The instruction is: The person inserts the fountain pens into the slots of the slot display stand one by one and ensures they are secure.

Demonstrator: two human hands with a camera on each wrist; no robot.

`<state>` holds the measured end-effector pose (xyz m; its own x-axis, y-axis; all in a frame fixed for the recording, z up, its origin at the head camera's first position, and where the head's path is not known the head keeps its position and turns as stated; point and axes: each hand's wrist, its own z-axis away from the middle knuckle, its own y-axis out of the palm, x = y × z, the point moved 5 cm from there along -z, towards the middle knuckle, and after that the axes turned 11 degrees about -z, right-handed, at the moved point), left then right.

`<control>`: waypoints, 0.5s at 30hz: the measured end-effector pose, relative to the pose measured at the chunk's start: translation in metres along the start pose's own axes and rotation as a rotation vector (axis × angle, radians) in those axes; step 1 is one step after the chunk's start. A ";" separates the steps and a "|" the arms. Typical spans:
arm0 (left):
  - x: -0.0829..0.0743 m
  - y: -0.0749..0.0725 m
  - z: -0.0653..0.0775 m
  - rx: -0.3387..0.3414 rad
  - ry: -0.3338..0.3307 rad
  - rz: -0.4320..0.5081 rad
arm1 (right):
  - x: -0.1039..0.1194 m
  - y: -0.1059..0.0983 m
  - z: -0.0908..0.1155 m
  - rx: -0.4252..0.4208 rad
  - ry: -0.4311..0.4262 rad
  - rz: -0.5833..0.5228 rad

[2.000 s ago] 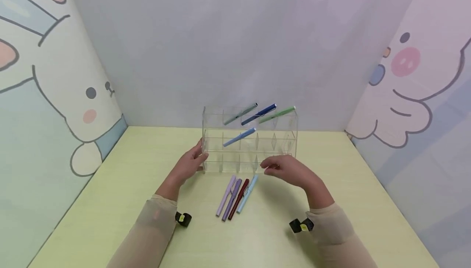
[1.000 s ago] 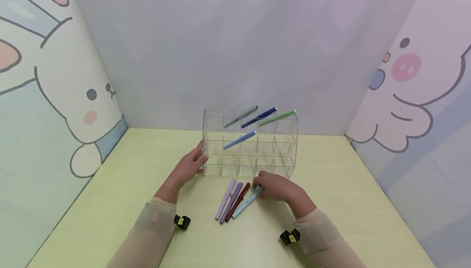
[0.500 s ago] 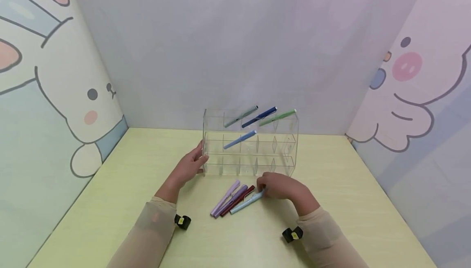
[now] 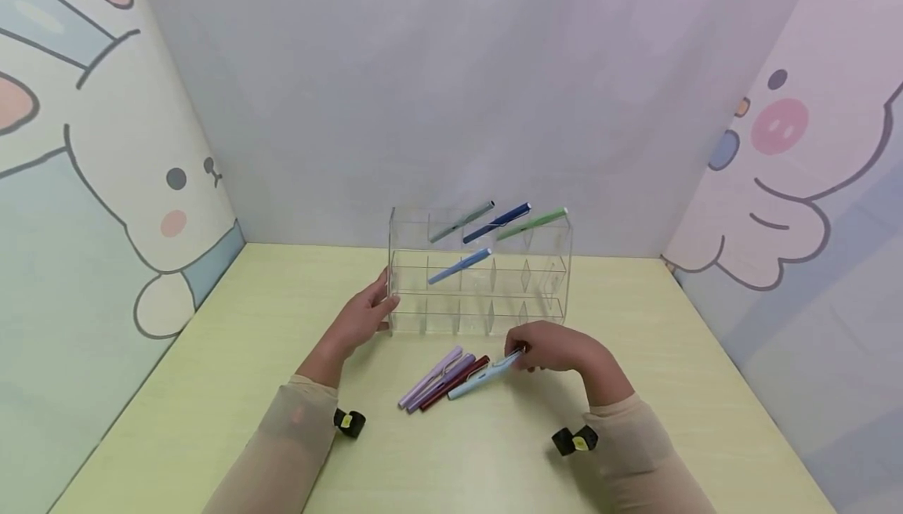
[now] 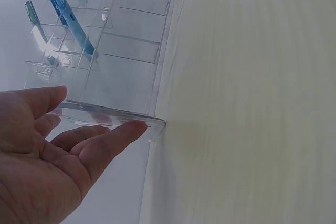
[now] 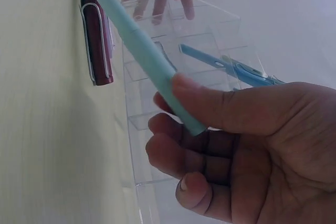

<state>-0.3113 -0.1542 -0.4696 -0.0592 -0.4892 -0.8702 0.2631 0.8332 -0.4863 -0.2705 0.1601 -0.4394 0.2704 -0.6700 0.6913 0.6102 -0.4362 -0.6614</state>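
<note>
A clear acrylic pen rack [image 4: 476,302] stands on the table, divided into small compartments. My left hand [image 4: 363,314] is at its left end; in the left wrist view the extended fingers [image 5: 113,142] lie along the side panel. My right hand [image 4: 553,345] pinches a light blue pen [image 4: 483,377] near one end between thumb and fingers, close in front of the rack. The pen slants down to the left, and the right wrist view shows its plain end at the thumb. Beside it lie a dark red pen [image 4: 455,383], a purple pen [image 4: 439,385] and a lilac pen [image 4: 426,378].
In the rack's top tier lean a grey-green pen [image 4: 462,222], a dark blue pen [image 4: 497,222] and a green pen [image 4: 534,223]. A blue pen [image 4: 458,266] leans in the tier below. Cartoon-printed walls and a grey backdrop [image 4: 451,91] surround the table [image 4: 282,302].
My right hand came down from the rack's front, took hold of the light blue pen and drew it up rightward. The other loose pens turned and shifted left. My left hand stayed put.
</note>
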 end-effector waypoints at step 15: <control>0.001 0.000 -0.001 0.004 0.001 0.007 | 0.009 -0.024 0.008 -0.174 -0.170 -0.235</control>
<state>-0.3118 -0.1546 -0.4708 -0.0582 -0.4834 -0.8735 0.2677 0.8354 -0.4801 -0.2771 0.1697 -0.4152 0.2666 -0.4358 0.8597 0.5386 -0.6723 -0.5079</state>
